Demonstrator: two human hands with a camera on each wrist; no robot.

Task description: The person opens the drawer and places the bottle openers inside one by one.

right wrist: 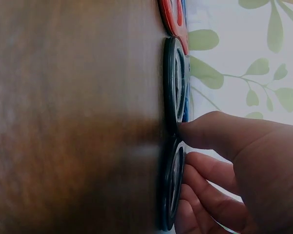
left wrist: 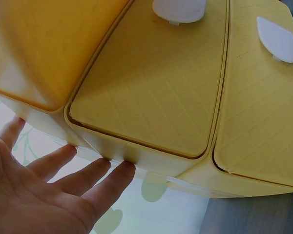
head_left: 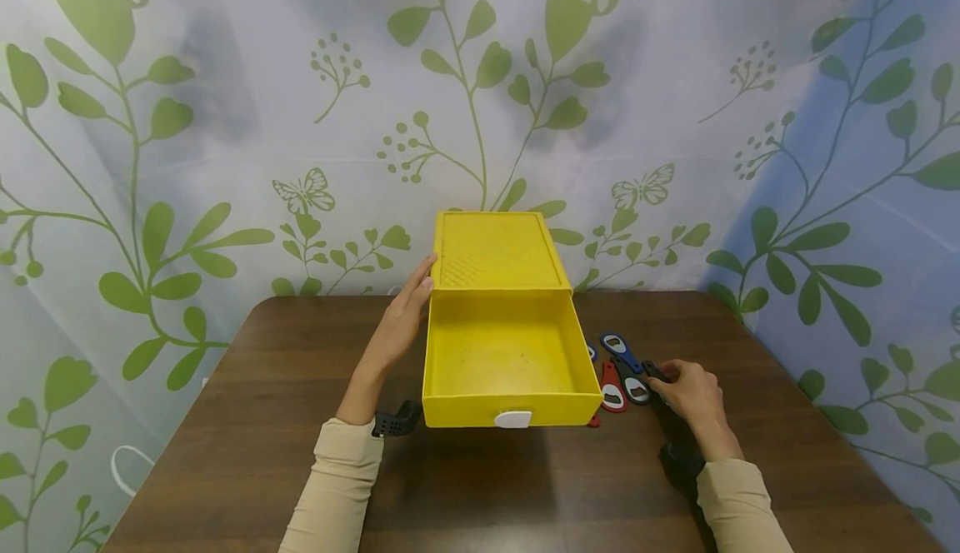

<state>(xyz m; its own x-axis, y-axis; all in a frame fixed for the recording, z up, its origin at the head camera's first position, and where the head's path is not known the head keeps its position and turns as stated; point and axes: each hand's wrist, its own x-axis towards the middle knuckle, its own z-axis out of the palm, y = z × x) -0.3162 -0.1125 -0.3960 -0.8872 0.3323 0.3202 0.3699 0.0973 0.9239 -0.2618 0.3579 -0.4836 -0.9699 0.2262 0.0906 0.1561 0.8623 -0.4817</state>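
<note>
Head: the person's right hand (head_left: 693,395) has its grip on a black, flat bottle opener (head_left: 652,370) lying on the brown wooden desk (head_left: 262,420), its long axis seemingly running from far-left to near-right. The yellow plastic drawer box (head_left: 498,249), its top drawer (head_left: 461,410) pulled out, stands left of that grip; the left hand (head_left: 397,328) is on its far side from the openers.

Left wrist: the left fingers (left wrist: 112,180) are spread along the box's left wall, grasping nothing.

Right wrist: thumb and bent fingers seem to pinch the opener between them; how firmly, I cannot tell. A second black opener (right wrist: 172,83) lies just left.
</note>
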